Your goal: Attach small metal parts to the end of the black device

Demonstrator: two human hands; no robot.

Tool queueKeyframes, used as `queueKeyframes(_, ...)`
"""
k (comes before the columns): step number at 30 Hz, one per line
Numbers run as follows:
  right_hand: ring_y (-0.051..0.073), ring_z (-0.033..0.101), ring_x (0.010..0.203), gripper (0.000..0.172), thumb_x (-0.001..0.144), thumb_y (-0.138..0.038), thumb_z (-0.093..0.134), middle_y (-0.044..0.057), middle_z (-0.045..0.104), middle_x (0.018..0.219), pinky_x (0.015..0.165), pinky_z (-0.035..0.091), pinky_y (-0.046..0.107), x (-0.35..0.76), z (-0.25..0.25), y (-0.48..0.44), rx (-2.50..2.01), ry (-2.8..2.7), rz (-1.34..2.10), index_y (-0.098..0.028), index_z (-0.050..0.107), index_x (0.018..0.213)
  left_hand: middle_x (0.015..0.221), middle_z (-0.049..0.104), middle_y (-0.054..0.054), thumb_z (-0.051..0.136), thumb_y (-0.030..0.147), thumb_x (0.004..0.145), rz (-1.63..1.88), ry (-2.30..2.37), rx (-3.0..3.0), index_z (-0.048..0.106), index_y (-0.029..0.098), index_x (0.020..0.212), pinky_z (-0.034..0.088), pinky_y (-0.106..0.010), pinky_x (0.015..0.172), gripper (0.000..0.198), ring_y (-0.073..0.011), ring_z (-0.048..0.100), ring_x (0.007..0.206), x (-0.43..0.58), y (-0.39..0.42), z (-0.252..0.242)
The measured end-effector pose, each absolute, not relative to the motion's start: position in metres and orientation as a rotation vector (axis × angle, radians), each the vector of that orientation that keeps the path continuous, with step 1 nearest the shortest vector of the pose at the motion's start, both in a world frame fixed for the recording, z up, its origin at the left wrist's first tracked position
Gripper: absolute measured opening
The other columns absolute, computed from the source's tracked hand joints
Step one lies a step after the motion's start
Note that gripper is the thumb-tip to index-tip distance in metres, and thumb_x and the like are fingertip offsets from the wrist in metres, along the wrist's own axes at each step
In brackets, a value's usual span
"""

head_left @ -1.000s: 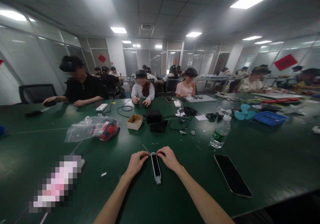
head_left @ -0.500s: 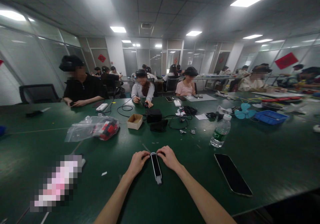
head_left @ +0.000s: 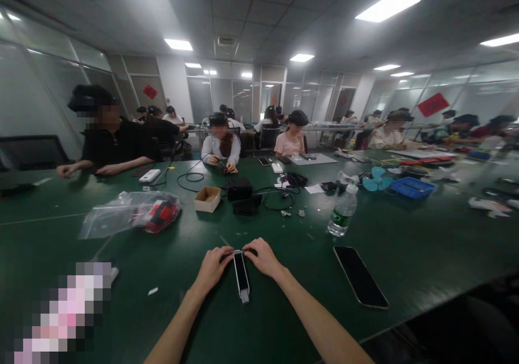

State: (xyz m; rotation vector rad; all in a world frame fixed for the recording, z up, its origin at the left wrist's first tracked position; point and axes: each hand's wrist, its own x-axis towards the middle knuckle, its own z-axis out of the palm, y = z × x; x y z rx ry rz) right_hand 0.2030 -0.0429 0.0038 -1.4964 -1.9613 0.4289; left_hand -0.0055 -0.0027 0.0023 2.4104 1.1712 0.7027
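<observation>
Since a second ago the view has swung slightly right, so everything sits further left in frame; the hands themselves have not shifted. The left hand (head_left: 211,266) and right hand (head_left: 263,257) keep their curled fingers pinched on the far end of the slim black device with a pale rim (head_left: 241,271), which lies flat on the dark green counter (head_left: 284,310) between them, so the work looks unadvanced. A black smartphone (head_left: 359,283) lies well to the right. The fingertips hide whatever they press; a pixelated patch masks the lower left.
</observation>
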Motion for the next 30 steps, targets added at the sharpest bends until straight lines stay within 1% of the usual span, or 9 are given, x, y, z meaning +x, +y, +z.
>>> queueKeyframes(6,0.018,0.054,0.093,0.024,0.086,-0.029,0.06,0.003,0.068,0.096,0.084,0.041,0.03,0.206,0.004,-0.042,-1.464,-1.94,0.466,-0.024,0.066,0.109,0.106,0.07,-0.003,0.05,0.036,0.089,0.691,1.166,2.433,0.066,0.025,0.107,0.045,-0.035,0.084,0.026,-0.0221,0.063,0.096,-0.006,-0.002,0.004)
queueKeyframes(11,0.019,0.056,0.093,0.03,0.081,-0.038,0.065,0.002,0.067,0.098,0.083,0.043,0.03,0.234,0.002,-0.033,-1.503,-1.906,0.468,-0.025,0.066,0.109,0.105,0.07,-0.005,0.049,0.035,0.088,0.663,1.154,2.41,0.065,0.023,0.109,0.046,-0.035,0.083,0.028,-0.0224,0.063,0.094,-0.007,-0.005,0.012)
queueKeyframes(14,0.019,0.058,0.09,0.03,0.083,-0.038,0.06,0.003,0.067,0.098,0.081,0.044,0.03,0.271,0.001,-0.018,-1.703,-1.731,0.31,-0.022,0.066,0.107,0.105,0.069,-0.005,0.049,0.034,0.088,0.64,1.16,2.401,0.064,0.023,0.111,0.045,-0.035,0.083,0.03,-0.0227,0.063,0.094,-0.007,-0.007,0.016)
queueKeyframes(16,0.018,0.058,0.093,0.027,0.085,-0.034,0.056,0.003,0.067,0.1,0.083,0.044,0.028,0.301,0.002,-0.008,-1.984,-1.555,0.113,-0.023,0.066,0.108,0.105,0.069,-0.005,0.049,0.033,0.087,0.623,1.169,2.391,0.063,0.023,0.112,0.045,-0.035,0.083,0.03,-0.0227,0.063,0.094,-0.007,-0.007,0.017)
queueKeyframes(19,0.021,0.056,0.101,0.029,0.088,-0.025,0.049,0.01,0.065,0.106,0.086,0.041,0.031,0.342,0.004,0.005,-2.183,-1.355,-0.016,-0.017,0.064,0.112,0.105,0.069,-0.006,0.049,0.034,0.087,0.604,1.182,2.361,0.063,0.022,0.112,0.045,-0.035,0.083,0.031,-0.0228,0.062,0.095,-0.006,-0.007,0.017)
queueKeyframes(22,0.025,0.055,0.102,0.029,0.086,-0.023,0.05,0.014,0.063,0.107,0.083,0.041,0.032,0.37,0.003,0.014,-2.32,-1.241,-0.083,-0.015,0.063,0.111,0.105,0.068,-0.006,0.049,0.035,0.086,0.611,1.187,2.322,0.062,0.023,0.113,0.045,-0.035,0.083,0.032,-0.0225,0.062,0.094,-0.006,-0.006,0.016)
queueKeyframes(26,0.025,0.055,0.101,0.024,0.086,-0.023,0.051,0.014,0.063,0.105,0.079,0.041,0.032,0.385,-0.001,0.025,-2.417,-1.223,-0.124,-0.016,0.065,0.104,0.103,0.068,-0.005,0.051,0.036,0.085,0.615,1.188,2.283,0.062,0.023,0.113,0.046,-0.035,0.083,0.033,-0.022,0.061,0.092,-0.007,-0.006,0.016)
queueKeyframes(30,0.025,0.056,0.1,0.024,0.088,-0.021,0.047,0.015,0.063,0.103,0.079,0.04,0.032,0.387,-0.005,0.035,-2.464,-1.257,-0.158,-0.014,0.066,0.101,0.103,0.068,-0.005,0.052,0.037,0.084,0.619,1.18,2.277,0.062,0.023,0.112,0.045,-0.036,0.084,0.033,-0.0214,0.062,0.092,-0.007,-0.006,0.015)
